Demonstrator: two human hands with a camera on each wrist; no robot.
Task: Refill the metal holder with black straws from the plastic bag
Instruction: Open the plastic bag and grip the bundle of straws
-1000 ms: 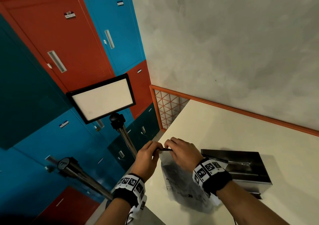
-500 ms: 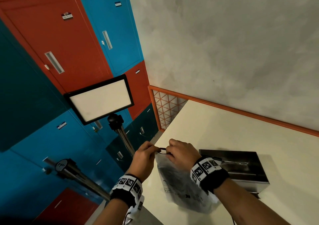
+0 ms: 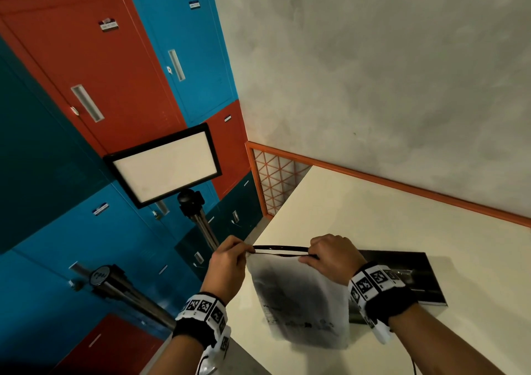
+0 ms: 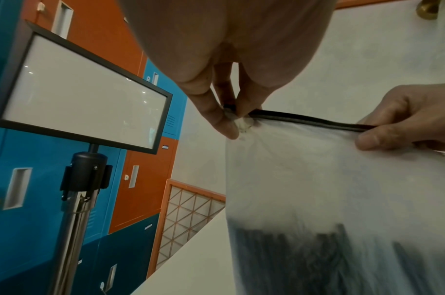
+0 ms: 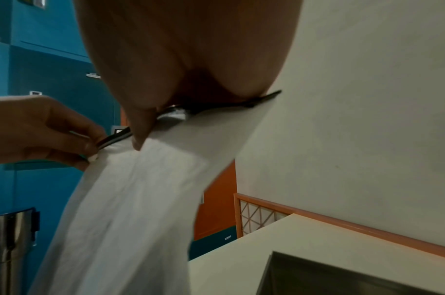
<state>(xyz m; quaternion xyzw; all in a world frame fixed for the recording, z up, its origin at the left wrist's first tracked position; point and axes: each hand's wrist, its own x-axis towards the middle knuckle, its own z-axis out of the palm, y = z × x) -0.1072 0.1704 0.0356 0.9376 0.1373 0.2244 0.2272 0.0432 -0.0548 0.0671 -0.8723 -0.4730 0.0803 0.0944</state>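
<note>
Plastic bag point(image 3: 301, 303) held near tabletop point(image 3: 359, 216) edge; black top strip pinched by left hand point(image 3: 227, 265) and right hand point(image 3: 330, 257) fingers, apparently sealed.

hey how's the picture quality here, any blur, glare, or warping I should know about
Head view: wide-angle warp tilts the lockers; the lit panel is washed out white; the plastic bag is smeared by motion. Left wrist view: the left hand looms large and soft; the black straws are streaked. Right wrist view: dim, the right hand out of focus, the metal holder in shadow.
</note>
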